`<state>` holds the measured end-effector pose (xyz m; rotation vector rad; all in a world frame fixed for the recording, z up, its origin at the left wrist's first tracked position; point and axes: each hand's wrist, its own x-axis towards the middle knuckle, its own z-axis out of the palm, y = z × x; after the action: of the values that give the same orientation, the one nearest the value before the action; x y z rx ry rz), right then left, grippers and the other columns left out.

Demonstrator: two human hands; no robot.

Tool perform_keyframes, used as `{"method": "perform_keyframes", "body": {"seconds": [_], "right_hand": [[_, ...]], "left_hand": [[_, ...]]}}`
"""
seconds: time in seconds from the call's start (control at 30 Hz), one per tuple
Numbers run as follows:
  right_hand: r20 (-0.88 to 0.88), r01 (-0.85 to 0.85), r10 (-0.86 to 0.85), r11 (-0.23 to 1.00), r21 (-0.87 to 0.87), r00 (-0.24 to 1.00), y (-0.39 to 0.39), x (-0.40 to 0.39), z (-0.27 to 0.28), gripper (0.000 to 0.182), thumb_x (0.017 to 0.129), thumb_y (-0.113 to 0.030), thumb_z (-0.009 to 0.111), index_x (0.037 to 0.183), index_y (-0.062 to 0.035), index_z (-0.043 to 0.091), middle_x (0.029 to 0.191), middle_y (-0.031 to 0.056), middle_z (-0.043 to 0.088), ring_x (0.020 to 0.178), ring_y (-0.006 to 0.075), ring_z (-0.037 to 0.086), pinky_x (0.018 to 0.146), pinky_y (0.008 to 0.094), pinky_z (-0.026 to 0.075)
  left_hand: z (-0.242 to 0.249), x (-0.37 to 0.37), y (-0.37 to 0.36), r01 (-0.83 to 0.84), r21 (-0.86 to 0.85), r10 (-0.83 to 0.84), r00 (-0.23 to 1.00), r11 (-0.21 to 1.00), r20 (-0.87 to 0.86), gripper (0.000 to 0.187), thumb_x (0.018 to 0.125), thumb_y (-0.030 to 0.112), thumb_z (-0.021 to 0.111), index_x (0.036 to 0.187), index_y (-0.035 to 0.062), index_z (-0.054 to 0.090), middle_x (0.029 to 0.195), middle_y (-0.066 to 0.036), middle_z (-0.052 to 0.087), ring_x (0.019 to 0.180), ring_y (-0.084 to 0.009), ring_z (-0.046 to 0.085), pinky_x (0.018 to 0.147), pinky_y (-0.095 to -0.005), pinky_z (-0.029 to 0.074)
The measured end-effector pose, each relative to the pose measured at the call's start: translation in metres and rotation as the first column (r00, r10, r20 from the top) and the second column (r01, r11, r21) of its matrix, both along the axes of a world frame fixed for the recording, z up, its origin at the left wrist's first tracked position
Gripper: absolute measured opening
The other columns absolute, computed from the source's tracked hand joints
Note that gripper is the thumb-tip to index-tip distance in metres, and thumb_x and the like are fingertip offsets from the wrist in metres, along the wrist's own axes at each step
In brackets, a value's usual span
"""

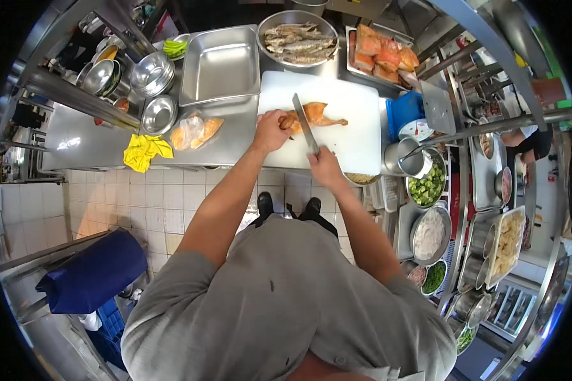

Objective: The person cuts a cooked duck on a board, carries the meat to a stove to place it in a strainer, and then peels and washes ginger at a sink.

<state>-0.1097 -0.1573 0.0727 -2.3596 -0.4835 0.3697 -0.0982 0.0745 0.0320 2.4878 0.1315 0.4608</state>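
My right hand (325,165) is closed round the handle of a knife (305,125) with a broad blade. The blade lies across a golden-brown piece of cooked poultry (316,113), which looks like chicken with a leg pointing right. On the blade's left side, my left hand (271,131) grips the near end of the poultry, fingers curled over it. Beneath both is a white cutting board (356,143). How deep the blade sits in the meat cannot be made out.
Left of the board stand a steel tray (220,66), bagged orange food (197,131), a yellow cloth (147,151) and metal bowls (159,114). Behind it are a bowl of fish (300,39) and a tray of reddish meat slabs (382,54). A steel pot (405,159) borders the right.
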Motion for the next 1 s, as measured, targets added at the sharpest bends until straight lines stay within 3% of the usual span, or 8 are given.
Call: {"method": "perform_keyframes", "body": {"seconds": [0.13,0.27,0.33,0.4,0.47,0.67,0.8,1.0], "right_hand": [[0.08,0.285,-0.279,0.954,-0.091,0.957,-0.06,-0.008,0.024,0.034,0.102,-0.027,0.056,0.12,0.0001,0.047,0.094,0.0325,0.069,0.091,0.0528,0.067,0.078,0.0602,0.052],[0.212,0.383,-0.323,0.837,-0.39,0.922,-0.089,0.061,0.028,0.042,0.103,-0.034,0.055,0.129,-0.0027,0.048,0.108,0.0266,0.069,0.103,0.0461,0.068,0.085,0.0577,0.052],[0.365,0.334,-0.13,0.745,-0.577,0.922,-0.092,0.09,0.017,0.049,0.1,-0.037,0.06,0.134,-0.003,0.051,0.13,0.0258,0.061,0.124,0.0435,0.057,0.096,0.0566,0.047],[0.427,0.33,-0.117,0.819,-0.469,0.897,-0.069,0.097,0.006,0.057,0.097,-0.041,0.064,0.14,-0.0073,0.051,0.137,0.0226,0.053,0.127,0.0412,0.051,0.101,0.0538,0.045],[0.66,0.027,0.114,0.979,-0.2,0.743,-0.025,0.103,-0.012,0.061,0.094,-0.044,0.067,0.144,-0.0142,0.05,0.128,0.023,0.054,0.114,0.0412,0.056,0.098,0.0531,0.047],[0.29,-0.18,0.266,0.94,-0.29,0.919,0.071,0.11,-0.007,0.061,0.085,-0.035,0.075,0.141,-0.0215,0.056,0.123,0.0239,0.055,0.111,0.0425,0.058,0.095,0.0516,0.05],[0.173,-0.328,0.321,0.945,0.008,0.931,0.077,0.075,-0.01,0.058,0.083,-0.031,0.076,0.137,-0.0178,0.059,0.119,0.0242,0.055,0.109,0.0407,0.058,0.092,0.0502,0.051],[0.387,-0.713,0.674,0.699,-0.058,0.629,0.129,-0.058,0.063,0.057,0.092,-0.037,0.07,0.142,-0.0131,0.055,0.127,0.0229,0.056,0.112,0.0459,0.056,0.099,0.0528,0.047]], "left_hand": [[-0.016,-0.011,0.015,-0.068,-0.48,-0.003,0.989,0.875,-0.145,0.034,0.082,0.01,0.075,0.113,0.0034,0.061,0.101,-0.013,0.066,0.084,-0.0289,0.066,0.076,-0.0365,0.056],[-0.012,-0.03,0.015,-0.163,-0.865,0.068,0.986,0.475,-0.149,0.023,0.089,0.001,0.063,0.111,0.0032,0.056,0.105,-0.012,0.062,0.09,-0.0208,0.063,0.084,-0.0328,0.059],[-0.003,-0.045,0.016,-0.146,-0.98,0.084,0.984,-0.137,-0.158,0.018,0.091,0.0,0.057,0.108,0.004,0.055,0.107,-0.014,0.063,0.097,-0.0254,0.066,0.087,-0.0363,0.06],[0.007,-0.066,0.011,-0.114,-0.977,0.074,0.989,-0.181,-0.13,0.025,0.092,0.012,0.056,0.116,0.0053,0.058,0.117,-0.015,0.065,0.11,-0.032,0.067,0.091,-0.0439,0.06],[0.033,-0.085,-0.002,0.0,-0.882,0.036,0.999,-0.471,-0.019,0.042,0.093,0.032,0.057,0.128,0.0101,0.058,0.128,-0.012,0.064,0.116,-0.032,0.064,0.094,-0.0543,0.056],[0.027,-0.13,-0.016,-0.134,-0.884,0.098,0.975,-0.448,-0.197,0.058,0.094,0.058,0.058,0.132,0.0146,0.062,0.127,-0.009,0.068,0.111,-0.0299,0.068,0.088,-0.0544,0.059],[0.025,-0.151,-0.022,-0.291,-0.887,0.062,0.941,-0.36,-0.333,0.057,0.095,0.06,0.06,0.131,0.0159,0.061,0.123,-0.007,0.069,0.109,-0.0275,0.069,0.087,-0.055,0.059],[0.032,-0.18,-0.031,0.06,-0.821,0.149,0.988,-0.568,-0.031,0.081,0.094,0.074,0.049,0.148,0.0128,0.048,0.146,-0.013,0.055,0.128,-0.0317,0.06,0.102,-0.0567,0.052]]}}
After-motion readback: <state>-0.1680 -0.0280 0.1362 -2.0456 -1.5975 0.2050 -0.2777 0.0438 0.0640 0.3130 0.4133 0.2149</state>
